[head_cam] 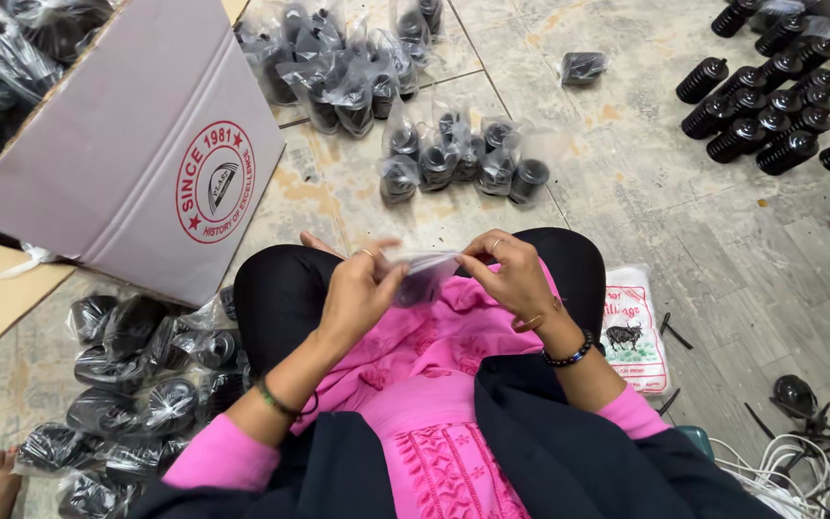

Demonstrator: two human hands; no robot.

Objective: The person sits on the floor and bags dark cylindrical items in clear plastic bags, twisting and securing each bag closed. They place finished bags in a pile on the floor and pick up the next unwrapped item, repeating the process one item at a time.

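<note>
Fingers (388,272) of both hands pinching a clear bagged black part (422,279), cardboard box (146,144) left, bagged parts (463,159) ahead

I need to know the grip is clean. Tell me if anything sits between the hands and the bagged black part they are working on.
Nothing visible does. The left hand and the right hand both pinch the clear plastic bag directly, over the lap, with the black ribbed part inside. The film itself is the only layer between fingers and part.
</note>
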